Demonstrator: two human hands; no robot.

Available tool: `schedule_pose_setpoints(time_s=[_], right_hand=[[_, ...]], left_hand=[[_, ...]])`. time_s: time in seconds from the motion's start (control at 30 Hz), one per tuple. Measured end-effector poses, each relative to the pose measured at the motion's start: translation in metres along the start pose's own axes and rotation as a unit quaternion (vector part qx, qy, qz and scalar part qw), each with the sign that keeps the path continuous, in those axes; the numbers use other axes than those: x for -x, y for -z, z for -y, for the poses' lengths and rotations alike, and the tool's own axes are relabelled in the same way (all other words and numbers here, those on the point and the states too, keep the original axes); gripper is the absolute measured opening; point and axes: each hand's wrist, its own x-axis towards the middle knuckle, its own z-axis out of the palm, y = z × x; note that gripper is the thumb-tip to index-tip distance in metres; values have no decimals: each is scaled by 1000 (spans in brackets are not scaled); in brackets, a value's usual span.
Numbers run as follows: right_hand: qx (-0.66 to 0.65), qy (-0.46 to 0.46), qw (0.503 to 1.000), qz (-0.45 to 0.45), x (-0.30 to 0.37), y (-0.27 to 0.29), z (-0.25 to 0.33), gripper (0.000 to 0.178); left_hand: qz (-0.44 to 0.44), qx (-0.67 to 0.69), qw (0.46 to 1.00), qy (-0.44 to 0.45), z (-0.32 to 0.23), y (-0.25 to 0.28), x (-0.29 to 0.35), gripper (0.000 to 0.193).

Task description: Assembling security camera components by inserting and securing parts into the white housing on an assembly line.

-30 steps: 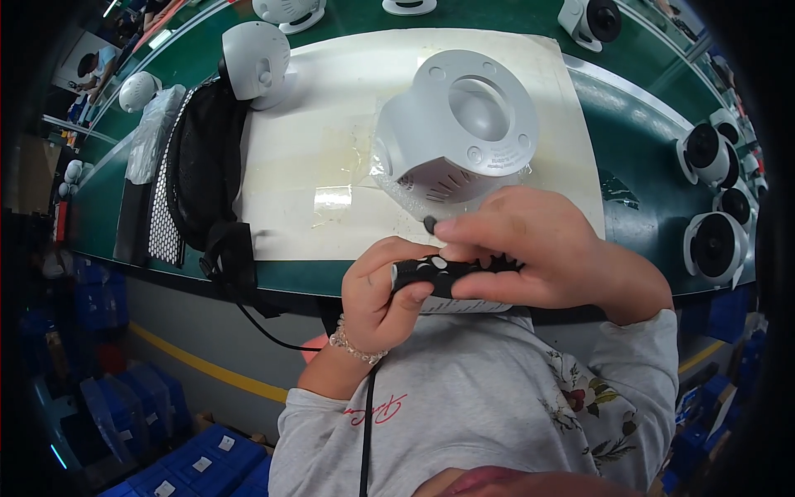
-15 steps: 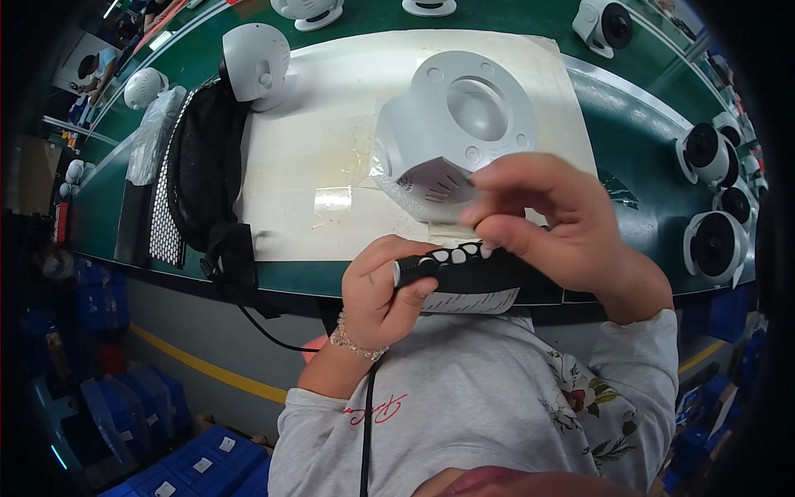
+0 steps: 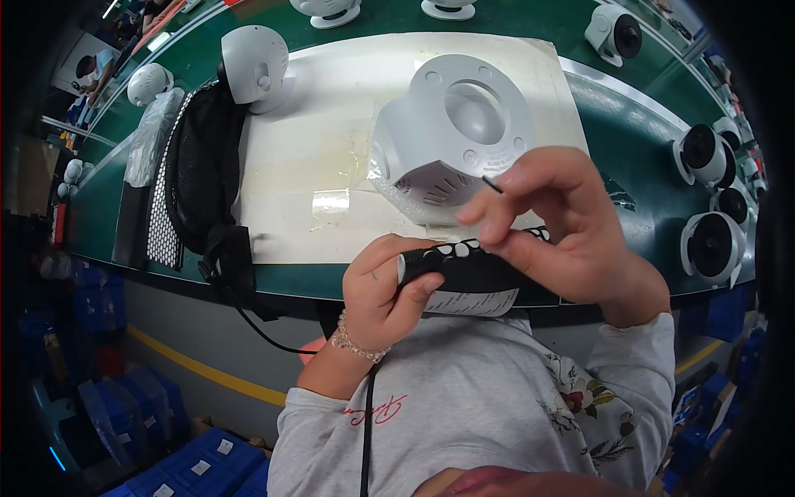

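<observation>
My left hand (image 3: 383, 286) is closed around one end of a curled black sheet (image 3: 484, 272) with white cutouts along its upper edge and a printed white underside. Above the sheet's other end, my right hand (image 3: 580, 228) is closed in a pinch, with a small thin black strip (image 3: 492, 184) sticking out by its fingers. Just beyond my hands lies a white device (image 3: 396, 132), tipped so that its round ring base (image 3: 515, 103) and slotted vents show. Bubble wrap (image 3: 402, 199) lies under it.
A cream board (image 3: 306, 166) covers the green bench. On its left are a white device (image 3: 252, 62), a black mesh pouch (image 3: 207, 170) and a clear plastic bag (image 3: 151, 137). White-and-black round devices (image 3: 710, 247) stand on the right. Blue bins (image 3: 195, 464) sit below left.
My right hand has turned slightly, and the thin black strip now shows at its fingers. The devices along the far edge have shifted a little to the right. My left hand stays nearly still.
</observation>
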Motion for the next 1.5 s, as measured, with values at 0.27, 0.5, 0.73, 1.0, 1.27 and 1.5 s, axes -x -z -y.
schedule_pose_setpoints(time_s=[0.27,0.5,0.73,1.0,1.27,1.5], right_hand=[[154,161,975,26,-11,-21,5,44],[108,187,974,71,-7,-13,9,34],[63,36,985,-157,-46,47,-18,74],[5,-94,987,-129,-52,59,-25,69],[225,-76,967,-90,-43,53,-10,66],[285,23,955,-76,-27,50,-8,69]], left_hand=[[11,3,999,-33,0,-4,-4,9],[53,-13,998,17,-10,1,-12,11],[-4,-45,989,-143,0,0,-41,21],[8,-86,987,-138,21,0,-28,28],[17,-68,987,-146,31,1,-19,31],[18,-70,986,-148,32,1,-19,31]])
